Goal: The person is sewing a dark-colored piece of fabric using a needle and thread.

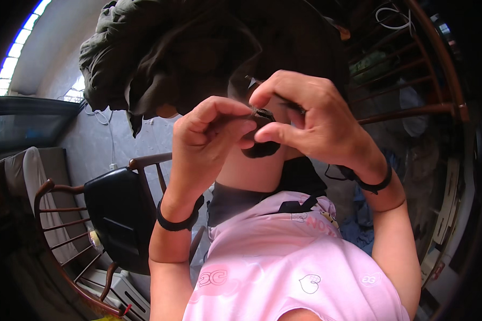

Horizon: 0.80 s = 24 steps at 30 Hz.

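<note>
My left hand [215, 128] pinches a bit of a small dark fabric piece [262, 147] between thumb and fingers, above my thighs. Close at its right, my right hand [301, 112] is curled, thumb and index finger apart at the edge of the piece. A small dark tool with a shiny tip [252, 82] shows by the right hand's fingers; its kind and how it is held I cannot tell. Beyond both hands lies a large heap of dark green cloth [164, 52]. Each wrist wears a black band.
A wooden armchair with a black seat [116, 216] stands at the left, a white plastic stool [124, 293] below it. Wooden rails [409, 114] run along the right, with a white cable [393, 26] near the top. Blue cloth [357, 224] lies on the floor at right.
</note>
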Tool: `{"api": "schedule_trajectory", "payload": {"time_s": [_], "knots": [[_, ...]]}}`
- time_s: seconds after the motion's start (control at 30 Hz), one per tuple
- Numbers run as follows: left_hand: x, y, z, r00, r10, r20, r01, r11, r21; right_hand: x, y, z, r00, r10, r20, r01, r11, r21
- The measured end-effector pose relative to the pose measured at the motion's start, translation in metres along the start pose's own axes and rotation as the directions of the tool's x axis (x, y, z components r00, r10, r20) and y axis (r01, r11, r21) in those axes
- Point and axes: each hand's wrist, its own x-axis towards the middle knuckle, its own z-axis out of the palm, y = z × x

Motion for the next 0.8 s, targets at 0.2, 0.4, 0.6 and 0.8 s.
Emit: {"api": "schedule_trajectory", "payload": {"time_s": [0.2,0.4,0.6,0.8], "knots": [[0.001,-0.002,-0.006,0.981,0.189,-0.032,-0.163,0.91,0.38,-0.004,0.008,0.018,0.989,0.146,0.038,-0.149,0.979,0.138],[0.004,-0.002,-0.007,0.971,0.237,-0.029,-0.231,0.963,0.138,0.004,0.001,0.02,0.977,0.213,0.018,-0.208,0.925,0.317],[0.002,-0.007,-0.007,0.983,0.171,-0.069,-0.157,0.971,0.179,0.003,0.006,0.028,0.995,0.093,-0.027,-0.088,0.982,0.166],[0.002,-0.02,-0.011,1.0,0.029,-0.001,-0.028,0.977,-0.21,-0.002,0.002,0.025,0.974,0.226,0.028,-0.223,0.92,0.324]]}}
